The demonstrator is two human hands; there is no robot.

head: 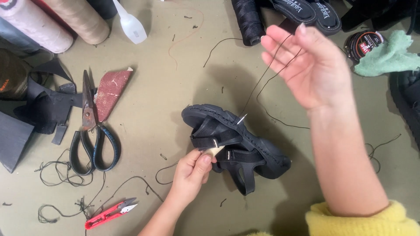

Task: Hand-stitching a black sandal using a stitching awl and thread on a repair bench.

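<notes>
On my olive counter (pixel 175 83), left hand (pixel 190 172) grips the black sandal (pixel 236 142); right hand (pixel 313 65), open above it, trails black thread (pixel 262 81).

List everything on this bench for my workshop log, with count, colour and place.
sandal: 1, black, centre, held
awl: 1, pale handle, metal tip through sandal edge
thread: 1, black, from sandal to right hand
scissors: 1, dark, rusty, left
snips: 1, red, lower left
sandpaper: 1, reddish, beside scissors
thread cones: 2 clear, pink and beige, top left
squeeze bottle: 1, white, top
black spool: 1, top centre
insoles: 2, black, top right
polish tin: 1, right
cloth: 1, green, right
left hand: grip on awl handle
right hand: open, thread looped over fingers
</notes>
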